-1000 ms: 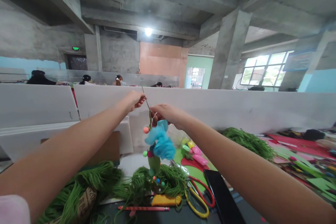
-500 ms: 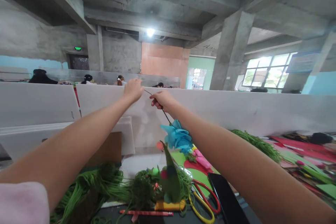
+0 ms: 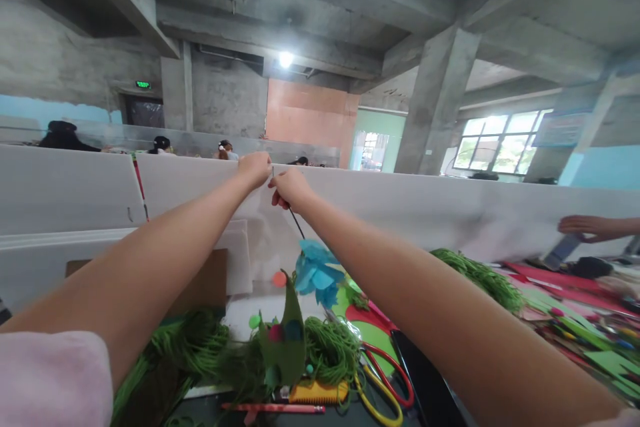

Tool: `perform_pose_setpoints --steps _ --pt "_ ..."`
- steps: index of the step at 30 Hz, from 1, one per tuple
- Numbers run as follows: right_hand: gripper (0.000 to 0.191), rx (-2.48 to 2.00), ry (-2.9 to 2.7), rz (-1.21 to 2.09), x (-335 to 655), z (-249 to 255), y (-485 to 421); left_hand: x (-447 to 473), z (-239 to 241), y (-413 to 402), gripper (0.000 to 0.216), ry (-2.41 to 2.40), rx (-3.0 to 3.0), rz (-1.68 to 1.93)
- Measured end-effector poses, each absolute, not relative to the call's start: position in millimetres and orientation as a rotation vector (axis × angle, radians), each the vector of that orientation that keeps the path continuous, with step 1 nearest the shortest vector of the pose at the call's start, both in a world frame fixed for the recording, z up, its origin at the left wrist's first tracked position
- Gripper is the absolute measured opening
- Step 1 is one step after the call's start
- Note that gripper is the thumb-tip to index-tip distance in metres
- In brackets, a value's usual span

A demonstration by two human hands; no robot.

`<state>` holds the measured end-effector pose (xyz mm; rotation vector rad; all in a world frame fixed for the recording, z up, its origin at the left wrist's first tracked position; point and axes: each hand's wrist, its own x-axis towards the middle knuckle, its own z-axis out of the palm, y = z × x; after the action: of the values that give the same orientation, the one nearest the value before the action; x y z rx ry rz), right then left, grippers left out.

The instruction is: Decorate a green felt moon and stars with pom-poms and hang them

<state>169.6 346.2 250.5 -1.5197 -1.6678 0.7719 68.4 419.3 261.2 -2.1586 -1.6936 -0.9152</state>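
My left hand (image 3: 256,170) is raised near the partition's top edge, its fingers closed at the upper end of a thin dark stem (image 3: 297,221). Just to its right and slightly lower, my right hand (image 3: 290,188) pinches the same stem. A blue artificial flower (image 3: 317,273) with ruffled petals hangs head-down from it. Below the bloom is a pointed green felt piece (image 3: 284,340) with coloured pompoms on and around it; how it joins the flower I cannot tell.
Scissors (image 3: 380,390), an orange comb (image 3: 320,391), a pink pencil (image 3: 275,407), a black phone (image 3: 425,383) and green yarn (image 3: 195,347) lie on the table. A white partition (image 3: 400,207) stands ahead. Another person's hand (image 3: 587,227) holds a phone-like object at right.
My right hand has moved left and closer to my left hand. The blue flower and the green felt piece have swung left. Another person's hand has come in at the right.
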Motion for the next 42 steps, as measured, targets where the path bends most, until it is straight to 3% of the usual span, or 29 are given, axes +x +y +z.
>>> perform_pose_setpoints --steps 24,28,35,42 --pt "0.03 -1.514 -1.516 0.847 157.2 256.1 408.2 73.6 261.6 416.6 0.026 -1.733 -2.158 -1.067" --pt "0.031 -1.498 -1.508 0.865 158.3 262.4 412.8 68.8 262.4 407.5 0.013 -1.668 -2.232 -1.225" --pt "0.032 -1.514 -1.564 0.789 163.5 267.6 410.6 75.6 207.9 342.0 0.023 -1.611 -2.444 -1.637" --pt "0.031 -1.533 -1.686 0.423 165.2 267.0 410.0 95.0 182.1 317.7 0.023 -1.796 -2.919 -1.967"
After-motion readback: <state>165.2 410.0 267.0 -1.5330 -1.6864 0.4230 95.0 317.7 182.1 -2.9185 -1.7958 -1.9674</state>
